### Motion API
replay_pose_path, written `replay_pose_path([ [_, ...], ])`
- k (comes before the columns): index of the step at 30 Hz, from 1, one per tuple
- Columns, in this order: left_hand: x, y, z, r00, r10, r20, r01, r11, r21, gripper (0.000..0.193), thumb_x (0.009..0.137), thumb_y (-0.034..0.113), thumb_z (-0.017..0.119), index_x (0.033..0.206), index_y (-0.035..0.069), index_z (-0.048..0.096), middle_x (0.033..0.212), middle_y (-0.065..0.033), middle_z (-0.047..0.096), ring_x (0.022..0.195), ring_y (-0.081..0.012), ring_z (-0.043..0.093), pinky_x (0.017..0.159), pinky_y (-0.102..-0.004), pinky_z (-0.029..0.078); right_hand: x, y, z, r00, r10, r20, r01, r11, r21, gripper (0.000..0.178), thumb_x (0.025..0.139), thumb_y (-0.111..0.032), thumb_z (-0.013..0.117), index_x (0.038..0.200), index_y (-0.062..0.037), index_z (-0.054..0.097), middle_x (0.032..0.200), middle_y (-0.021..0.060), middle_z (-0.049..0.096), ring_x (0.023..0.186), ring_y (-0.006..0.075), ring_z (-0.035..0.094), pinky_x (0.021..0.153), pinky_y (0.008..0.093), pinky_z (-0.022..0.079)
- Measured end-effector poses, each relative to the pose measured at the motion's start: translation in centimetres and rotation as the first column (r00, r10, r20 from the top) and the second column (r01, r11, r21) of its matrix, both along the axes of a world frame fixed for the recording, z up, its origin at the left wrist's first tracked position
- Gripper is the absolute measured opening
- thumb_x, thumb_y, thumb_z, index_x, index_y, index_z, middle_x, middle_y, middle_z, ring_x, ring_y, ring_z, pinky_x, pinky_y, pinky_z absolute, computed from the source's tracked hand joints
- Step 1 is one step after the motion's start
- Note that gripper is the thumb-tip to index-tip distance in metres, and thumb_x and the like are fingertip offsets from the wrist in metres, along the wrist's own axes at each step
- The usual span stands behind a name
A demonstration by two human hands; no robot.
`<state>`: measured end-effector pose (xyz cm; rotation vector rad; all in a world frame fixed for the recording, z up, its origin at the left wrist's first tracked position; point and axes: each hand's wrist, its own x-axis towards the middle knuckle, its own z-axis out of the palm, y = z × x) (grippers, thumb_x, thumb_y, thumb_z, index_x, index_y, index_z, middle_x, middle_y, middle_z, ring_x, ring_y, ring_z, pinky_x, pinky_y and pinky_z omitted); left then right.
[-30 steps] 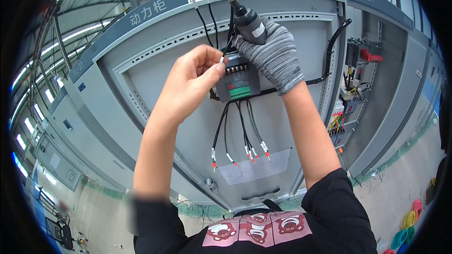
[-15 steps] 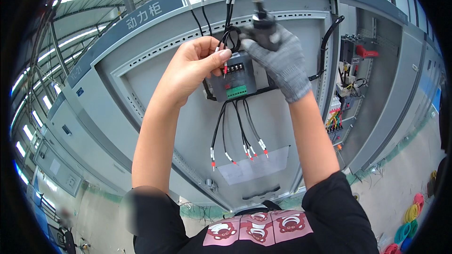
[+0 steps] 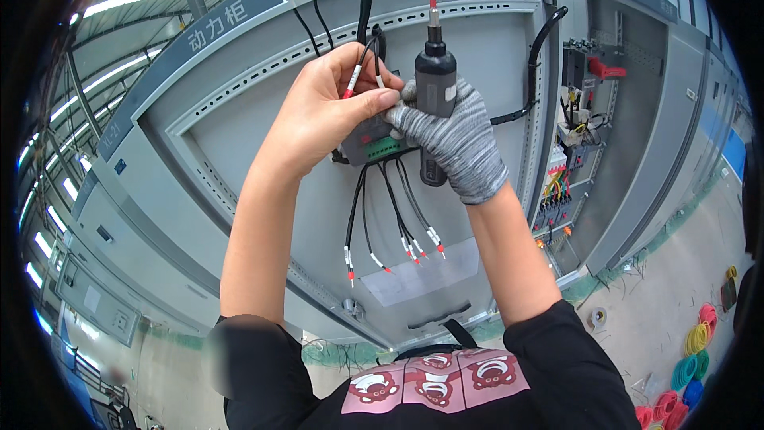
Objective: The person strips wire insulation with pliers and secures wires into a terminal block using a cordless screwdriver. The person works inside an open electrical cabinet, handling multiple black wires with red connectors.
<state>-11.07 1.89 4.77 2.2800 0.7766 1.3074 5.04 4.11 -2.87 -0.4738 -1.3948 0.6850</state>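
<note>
Bare fingers of my left hand (image 3: pixel 338 103) pinch thin black wires (image 3: pixel 368 56) that carry white sleeves and red ends. My right hand (image 3: pixel 458 139), in a grey knit glove, grips a black and grey electric screwdriver (image 3: pixel 435 84). The screwdriver stands upright, its slim shaft pointing up; a small loop shape with a red part shows at its top. My right thumb and fingers come close to my left fingertips; whether they touch a wire there is hidden. Behind both hands sits a grey meter-like device (image 3: pixel 362 147) with a green terminal strip (image 3: pixel 384 149), partly covered by my fingers.
Several loose black wires with red ends (image 3: pixel 402 227) hang below the device over the grey cabinet door (image 3: pixel 263 111). More wires (image 3: pixel 310 8) stick up above. At right, the cabinet (image 3: pixel 629 135) holds breakers and a red handle (image 3: pixel 606 69). Coloured wire coils (image 3: pixel 696 340) lie on the floor.
My right hand has come down slightly and the screwdriver, blurred and tilted before, now stands upright. My left fingers have shifted on the wires. The whole view has moved a little.
</note>
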Motion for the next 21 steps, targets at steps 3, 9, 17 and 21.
replay_pose_path([
  [3, -0.5, 0.0, 0.9, 0.997, 0.051, -0.062, -0.051, 0.999, 0.006, 0.023, 0.081, 0.011, 0.08, 0.086, 0.005, 0.058, 0.081, 0.0001, 0.065, 0.074, -0.0051, 0.06, 0.072, -0.0216, 0.049, -0.1, -0.5, 0.4, 0.973, 0.206, -0.109, -0.217, 0.971, -0.104, 0.028, 0.082, -0.013, 0.08, 0.105, -0.001, 0.069, 0.076, 0.0045, 0.069, 0.065, 0.0104, 0.065, 0.06, 0.024, 0.053],
  [9, -0.1, 0.3, 1.1, 0.963, 0.254, -0.092, -0.229, 0.947, 0.225, 0.025, 0.079, 0.011, 0.082, 0.084, 0.004, 0.059, 0.073, 0.0043, 0.055, 0.069, -0.0021, 0.051, 0.063, -0.0187, 0.045, 1.9, -2.0, -1.6, 0.955, 0.233, -0.182, -0.264, 0.95, -0.167, 0.038, 0.081, -0.022, 0.08, 0.109, -0.0037, 0.061, 0.083, 0.0072, 0.069, 0.064, 0.0111, 0.064, 0.059, 0.0238, 0.051],
  [17, 1.5, 0.1, 0.3, 0.869, 0.479, -0.126, -0.396, 0.825, 0.403, 0.022, 0.078, 0.006, 0.079, 0.084, 0.001, 0.057, 0.068, 0.0029, 0.053, 0.064, -0.0039, 0.043, 0.06, -0.023, 0.04, 5.1, -11.7, -11.0, 0.823, 0.437, -0.362, -0.567, 0.645, -0.512, 0.058, 0.072, -0.031, 0.087, 0.111, -0.0048, 0.052, 0.071, 0.0088, 0.062, 0.055, 0.0175, 0.058, 0.052, 0.0279, 0.046],
  [21, 1.7, -0.2, 0.3, 0.831, 0.532, -0.163, -0.425, 0.795, 0.434, 0.023, 0.077, 0.005, 0.079, 0.083, 0.002, 0.057, 0.068, 0.0023, 0.053, 0.062, -0.0055, 0.041, 0.058, -0.0241, 0.038, 6.2, -14.3, -15.3, 0.667, 0.604, -0.435, -0.713, 0.351, -0.607, 0.052, 0.08, -0.025, 0.084, 0.116, -0.005, 0.052, 0.087, 0.0107, 0.066, 0.069, 0.0188, 0.064, 0.06, 0.0303, 0.052],
])
